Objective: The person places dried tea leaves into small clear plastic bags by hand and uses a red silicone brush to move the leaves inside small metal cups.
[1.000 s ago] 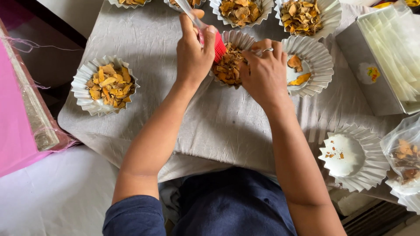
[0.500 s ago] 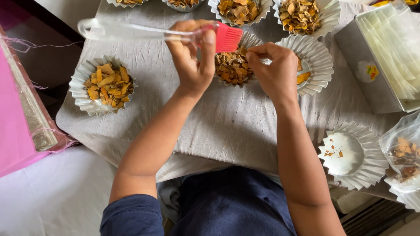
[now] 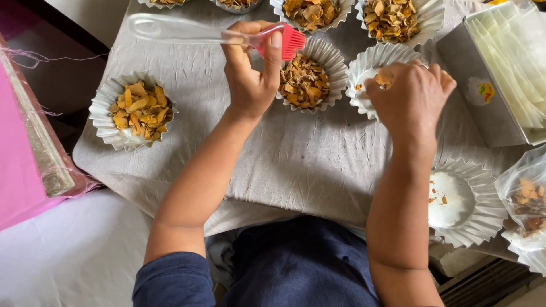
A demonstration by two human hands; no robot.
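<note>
- My left hand (image 3: 250,79): grip closed around a silicone brush (image 3: 216,35), clear handle lying out to the left, red bristle head (image 3: 293,41) poking past my thumb above the bench.
- Brush position: held in the air, bristles just over the far rim of the full paper cup (image 3: 307,77).
- Full paper cup: white, fluted, heaped with dried yellow-brown chips, standing on the grey cloth (image 3: 296,165) between my two hands.
- My right hand (image 3: 412,99): fingers curled down into the near-empty paper cup (image 3: 375,62), pinched on a small orange chip (image 3: 384,78); how tight the grip is I cannot tell, the knuckles hide it.
- Near-empty cup: just right of the full one, rims nearly touching, a few crumbs on its white base.
- Left cup (image 3: 135,111): filled with chips, well apart to the left.
- Emptied cup (image 3: 463,202): near my right forearm, only crumbs in it.
- Metal box (image 3: 483,108): far right, holding stacked pale sheets.
- Clear bag (image 3: 526,202): right edge, some chips inside.
- Pink sheet (image 3: 17,165): left edge.
</note>
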